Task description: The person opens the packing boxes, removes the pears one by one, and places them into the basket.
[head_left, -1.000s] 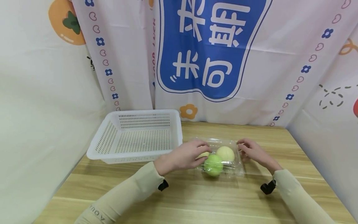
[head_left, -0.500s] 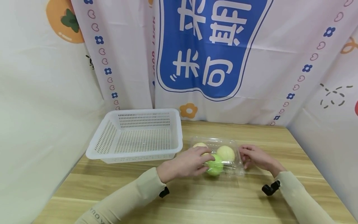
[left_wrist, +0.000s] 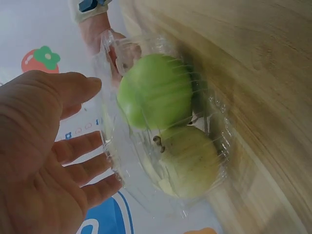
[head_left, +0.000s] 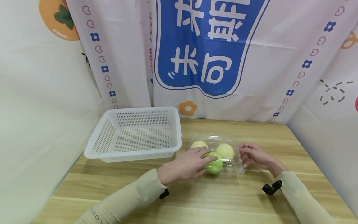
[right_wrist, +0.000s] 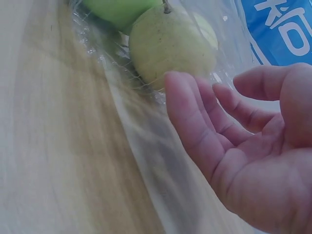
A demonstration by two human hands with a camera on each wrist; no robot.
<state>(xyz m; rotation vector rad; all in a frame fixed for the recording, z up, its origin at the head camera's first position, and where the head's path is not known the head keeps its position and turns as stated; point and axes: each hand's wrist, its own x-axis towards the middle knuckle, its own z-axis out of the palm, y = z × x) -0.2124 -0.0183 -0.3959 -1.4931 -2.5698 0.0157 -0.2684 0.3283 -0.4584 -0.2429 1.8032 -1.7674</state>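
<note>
A clear plastic fruit box (head_left: pixel 236 166) sits on the table with its lid down. Through the plastic show a green apple-like fruit (head_left: pixel 213 166) and two pale yellow round fruits (head_left: pixel 226 151), one of them partly behind my left hand (head_left: pixel 185 165). That hand reaches over the box's left side, fingers spread; in the left wrist view its fingertips (left_wrist: pixel 109 183) are at the lid's edge. My right hand (head_left: pixel 255 158) is by the box's right side, fingers loosely bent. In the right wrist view, its fingertips (right_wrist: pixel 175 80) overlap the box's side; whether they touch is unclear.
To the left of the box stands a white perforated plastic basket (head_left: pixel 142 140), with nothing seen inside. Behind the wooden table (head_left: pixel 212 199) hangs a printed cloth (head_left: pixel 251 93), and more cloth walls close in both sides.
The left hand has shifted slightly right and toward me over the lid. My right hand has slid a little toward me along the box's right edge. The box stays in place.
</note>
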